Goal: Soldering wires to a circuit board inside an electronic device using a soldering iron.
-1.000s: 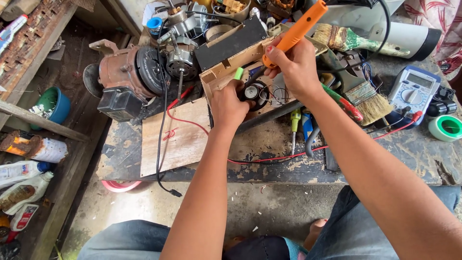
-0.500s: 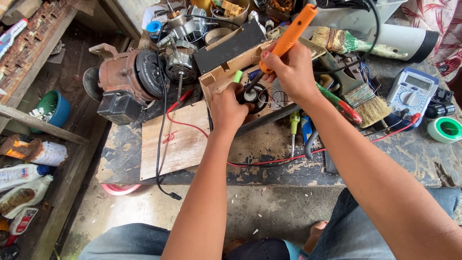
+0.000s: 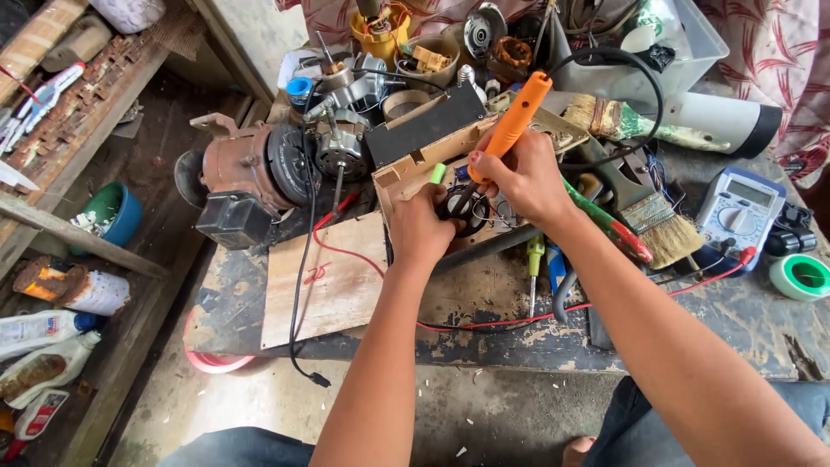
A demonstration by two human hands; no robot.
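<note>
The right hand (image 3: 521, 180) is closed round an orange iron (image 3: 510, 130), gripped like a pen, its dark tip angled down onto a small black round part (image 3: 461, 212) that sits in an open wooden box (image 3: 406, 173). The iron's handle is plain bright orange, with a black cord looping off its upper end. The left hand (image 3: 422, 232) is curled over the near edge of the box, fingers pressed against the round part; whether it pinches the part or just steadies it I cannot tell. A little green tab stands on the box's rim just above that hand.

The box lies mid-bench. Left of it sits a rusty motor (image 3: 251, 169) with a black block in front. Just right of the box lie a paintbrush (image 3: 661, 229) and, farther right, a pale blue meter (image 3: 739, 212) with a grey screen and round dial, then a green tape roll (image 3: 802, 277). Behind the box stands a yellow tub (image 3: 380, 30). Far left of the box, down on the floor, lie white bottles (image 3: 39, 333) with blue and red labels, and a white-wrapped can (image 3: 73, 290).
</note>
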